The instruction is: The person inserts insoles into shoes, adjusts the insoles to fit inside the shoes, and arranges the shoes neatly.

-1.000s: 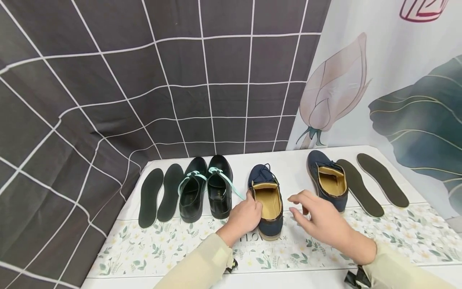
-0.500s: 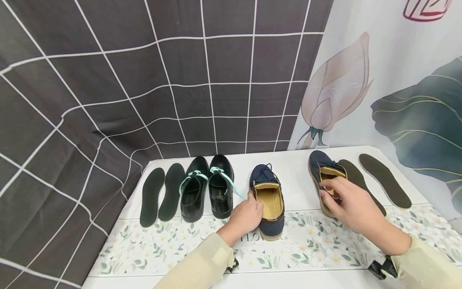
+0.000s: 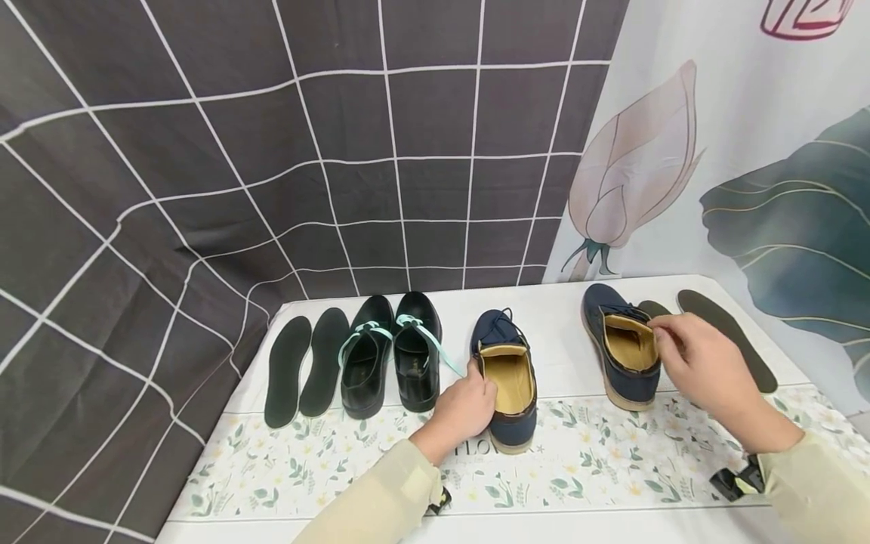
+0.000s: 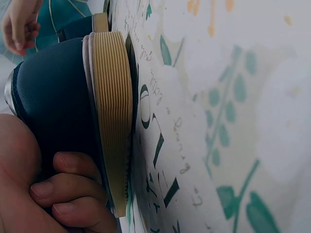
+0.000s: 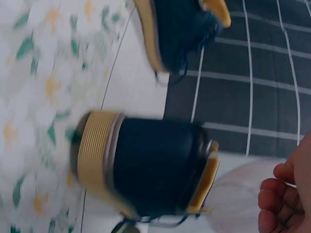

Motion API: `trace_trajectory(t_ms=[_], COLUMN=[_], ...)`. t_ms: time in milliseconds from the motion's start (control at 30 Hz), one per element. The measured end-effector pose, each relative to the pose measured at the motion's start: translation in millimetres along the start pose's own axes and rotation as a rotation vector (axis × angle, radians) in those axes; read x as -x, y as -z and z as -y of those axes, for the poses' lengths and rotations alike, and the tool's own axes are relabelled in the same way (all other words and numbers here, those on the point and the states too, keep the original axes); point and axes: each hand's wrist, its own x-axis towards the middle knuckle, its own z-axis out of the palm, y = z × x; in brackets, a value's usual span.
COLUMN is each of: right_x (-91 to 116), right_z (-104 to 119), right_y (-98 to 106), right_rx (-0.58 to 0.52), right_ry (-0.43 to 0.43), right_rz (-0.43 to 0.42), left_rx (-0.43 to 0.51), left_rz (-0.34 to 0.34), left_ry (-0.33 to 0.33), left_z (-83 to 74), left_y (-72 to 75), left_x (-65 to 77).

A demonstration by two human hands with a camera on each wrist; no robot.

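Observation:
My left hand (image 3: 465, 408) grips the left side of a navy shoe (image 3: 508, 378) with a tan lining. In the left wrist view, the curled fingers (image 4: 73, 187) lie against this shoe's dark blue side, above its ribbed tan sole. My right hand (image 3: 710, 363) hovers just right of a second navy shoe (image 3: 632, 389), thumb and forefinger close together, with nothing seen between them. Two dark insoles lie beyond that shoe; the nearer insole (image 3: 654, 308) is mostly hidden behind the right hand, while the outer insole (image 3: 710, 313) shows more. The right wrist view is blurred.
Left on the white, flower-printed table (image 3: 367, 476) stand two black shoes (image 3: 416, 355) with mint laces. Beside them lie two dark insoles (image 3: 288, 370). A dark gridded cloth (image 3: 421, 174) and a white printed curtain (image 3: 652, 45) hang behind the table.
My right hand has moved rightward, from between the navy shoes, across the second shoe, to its right side above the insoles. The left hand keeps its grip in place.

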Motion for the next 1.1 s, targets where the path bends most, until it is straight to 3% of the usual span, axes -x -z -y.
trace_trajectory(t_ms=[167,433,767,1100], right_x=[-1,-7,-6,-5], right_z=[-29,-73,-92,-101], right_y=[-5,-12,-28,-46], right_rx=[0.021,0.089,0.167,0.215], right_ry=[-0.094,-0.207,-0.289,-0.238], right_rz=[0.086,0.142,0.346,0.444], left_rx=[-0.010,-0.036,-0.043,-0.071], left_rz=[0.009,0.018,0.017,0.014], left_ry=[0.002,-0.018,-0.028,-0.004], left_z=[0.1,-1.4,0.0,-0.8], left_y=[-0.6,1.7,0.0,1.3], left_x=[0.2,1.7,0.8,0.3])
